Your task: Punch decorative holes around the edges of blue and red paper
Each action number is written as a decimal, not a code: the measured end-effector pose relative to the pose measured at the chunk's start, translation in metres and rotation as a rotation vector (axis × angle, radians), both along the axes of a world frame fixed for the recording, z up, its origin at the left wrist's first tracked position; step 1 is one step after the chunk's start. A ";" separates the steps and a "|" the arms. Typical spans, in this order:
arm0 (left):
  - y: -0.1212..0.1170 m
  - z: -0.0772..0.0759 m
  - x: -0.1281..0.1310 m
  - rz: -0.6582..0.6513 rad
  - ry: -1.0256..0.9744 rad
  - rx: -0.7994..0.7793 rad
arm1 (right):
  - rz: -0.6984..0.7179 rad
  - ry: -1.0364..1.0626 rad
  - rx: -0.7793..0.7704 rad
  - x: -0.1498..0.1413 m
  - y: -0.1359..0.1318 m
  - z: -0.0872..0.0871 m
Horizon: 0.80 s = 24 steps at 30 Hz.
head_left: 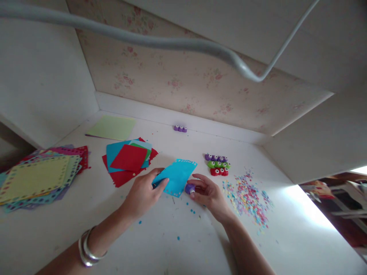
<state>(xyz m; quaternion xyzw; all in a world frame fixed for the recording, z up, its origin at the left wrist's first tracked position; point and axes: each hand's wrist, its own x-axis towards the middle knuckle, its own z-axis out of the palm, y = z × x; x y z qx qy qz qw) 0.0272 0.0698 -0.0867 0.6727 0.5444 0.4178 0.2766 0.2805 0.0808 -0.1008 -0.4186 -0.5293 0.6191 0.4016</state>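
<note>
Pinched between thumb and fingers of my left hand is a blue sheet of paper, tilted above the table. Small punched shapes run along its far edge and part of its near edge. My right hand is closed round a small purple craft punch, just right of the paper. Whether the punch touches the paper's edge I cannot tell. A few blue paper bits lie on the table below both hands.
Punched sheets are piled at the left, beside red and blue paper and pale green sheets. Rows of purple, green and red punches stand right of centre, with more purple punches by the wall. Confetti spreads at the right.
</note>
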 end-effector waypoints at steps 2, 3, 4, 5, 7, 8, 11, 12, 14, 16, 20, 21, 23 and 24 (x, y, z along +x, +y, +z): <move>0.001 0.002 -0.002 0.037 0.018 0.013 | -0.023 -0.002 -0.017 0.003 0.001 -0.003; 0.002 0.003 -0.002 0.039 0.021 0.009 | -0.027 0.000 -0.021 0.003 0.001 -0.004; 0.002 0.003 -0.002 0.031 0.017 0.003 | -0.025 0.004 -0.023 0.003 0.001 -0.005; 0.002 0.003 -0.002 0.016 0.008 -0.004 | -0.020 0.009 -0.020 0.003 0.001 -0.005; 0.001 0.001 -0.001 -0.022 -0.013 -0.015 | -0.012 0.021 -0.012 0.002 0.001 -0.004; 0.000 0.001 0.000 -0.036 -0.017 -0.021 | -0.012 0.027 -0.006 0.001 0.000 -0.004; -0.002 -0.002 0.001 -0.054 -0.015 -0.037 | -0.011 0.034 -0.012 -0.001 0.000 -0.002; -0.002 -0.002 0.001 -0.056 -0.015 -0.038 | -0.007 0.034 -0.016 -0.001 0.000 -0.001; -0.003 -0.002 0.002 -0.062 -0.018 -0.040 | -0.002 0.032 -0.022 -0.003 -0.001 0.001; -0.003 -0.001 0.002 -0.059 -0.023 -0.047 | 0.001 0.035 -0.022 -0.005 -0.001 0.003; -0.004 0.000 0.003 -0.034 -0.071 -0.069 | 0.027 0.036 -0.043 -0.007 -0.003 0.008; -0.004 0.000 0.004 -0.033 -0.083 -0.076 | 0.039 0.031 -0.053 -0.007 -0.004 0.009; -0.005 0.000 0.004 -0.043 -0.100 -0.094 | 0.060 0.019 -0.067 -0.007 -0.005 0.010; -0.006 0.000 0.005 -0.049 -0.108 -0.104 | 0.069 0.018 -0.071 -0.007 -0.006 0.010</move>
